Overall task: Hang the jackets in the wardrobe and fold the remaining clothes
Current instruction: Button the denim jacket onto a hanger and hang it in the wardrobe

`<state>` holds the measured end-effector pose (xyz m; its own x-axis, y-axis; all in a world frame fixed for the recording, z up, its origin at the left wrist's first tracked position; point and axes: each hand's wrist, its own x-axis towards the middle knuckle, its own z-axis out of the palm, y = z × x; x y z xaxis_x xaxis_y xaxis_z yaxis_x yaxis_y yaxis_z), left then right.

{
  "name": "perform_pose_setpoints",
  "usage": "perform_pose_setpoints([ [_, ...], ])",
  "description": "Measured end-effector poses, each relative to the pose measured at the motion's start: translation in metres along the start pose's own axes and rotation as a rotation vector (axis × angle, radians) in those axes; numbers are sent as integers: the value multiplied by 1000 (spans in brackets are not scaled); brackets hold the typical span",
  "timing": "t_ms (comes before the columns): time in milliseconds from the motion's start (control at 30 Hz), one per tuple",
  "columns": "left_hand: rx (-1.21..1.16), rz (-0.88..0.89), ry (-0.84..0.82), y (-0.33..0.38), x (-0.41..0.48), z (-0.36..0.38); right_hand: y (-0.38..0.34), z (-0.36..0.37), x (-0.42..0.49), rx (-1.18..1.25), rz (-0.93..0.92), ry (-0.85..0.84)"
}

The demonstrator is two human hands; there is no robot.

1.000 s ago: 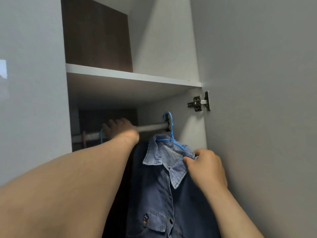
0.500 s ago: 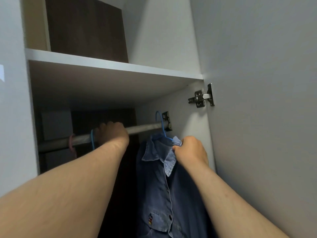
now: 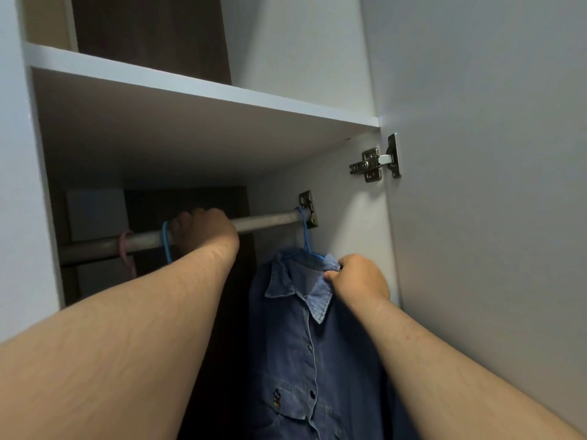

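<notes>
Forearms fill the near part of the view, both reaching up into the wardrobe. The right hand [image 3: 357, 277] is curled, pinching the right collar of the denim jacket [image 3: 295, 338], which hangs buttoned on a blue hanger [image 3: 305, 231] at the far right end of the rail [image 3: 263, 221], just beside the rail bracket [image 3: 307, 208]. Farther in and to the left, the left hand [image 3: 203, 231] is wrapped over the rail. Immediately left of it hang a second blue hanger [image 3: 166, 241] and a pink hanger [image 3: 126, 249]; what they carry, if anything, is hidden behind the left forearm. Above is the white shelf [image 3: 190, 87], and to the right the open door with its hinge [image 3: 376, 161].

Judging from this, one jacket is already hung and only being straightened. Any other jackets and the clothes to fold are out of view, so that part appears yet to be done.
</notes>
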<state>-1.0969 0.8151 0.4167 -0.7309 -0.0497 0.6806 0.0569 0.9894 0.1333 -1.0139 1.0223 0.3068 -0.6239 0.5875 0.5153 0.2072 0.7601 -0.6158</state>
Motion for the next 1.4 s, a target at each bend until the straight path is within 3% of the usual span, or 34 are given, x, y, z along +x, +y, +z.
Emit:
perform_pose_setpoints([
  [200,5,20,-22,0,-3,1,15,-4,-19,-105,-31,9],
  [333,4,39,23,5,-30,2,23,-9,-53,-56,-321,164],
  [433,-196,119,28,6,-68,6,20,-12,-79,35,-466,240],
  [600,-298,363,-113,-7,-151,5,31,-27,-110,-162,-410,52],
  [733,-361,420,-241,-35,-195,-13,29,-38,-141,-199,-342,-35],
  [867,-509,425,-178,-75,-236,-54,7,-42,-181,-77,-418,-212],
  [1067,-480,402,-32,-153,-302,-117,-36,-60,-243,155,-667,-225],
  [1167,-387,343,12,-201,-329,-142,-58,-61,-276,231,-811,-163],
  [1300,-202,264,77,-266,-353,-169,-93,-57,-319,236,-1055,73],
  [1400,-103,190,69,-308,-368,-182,-128,-47,-345,318,-1201,160],
])
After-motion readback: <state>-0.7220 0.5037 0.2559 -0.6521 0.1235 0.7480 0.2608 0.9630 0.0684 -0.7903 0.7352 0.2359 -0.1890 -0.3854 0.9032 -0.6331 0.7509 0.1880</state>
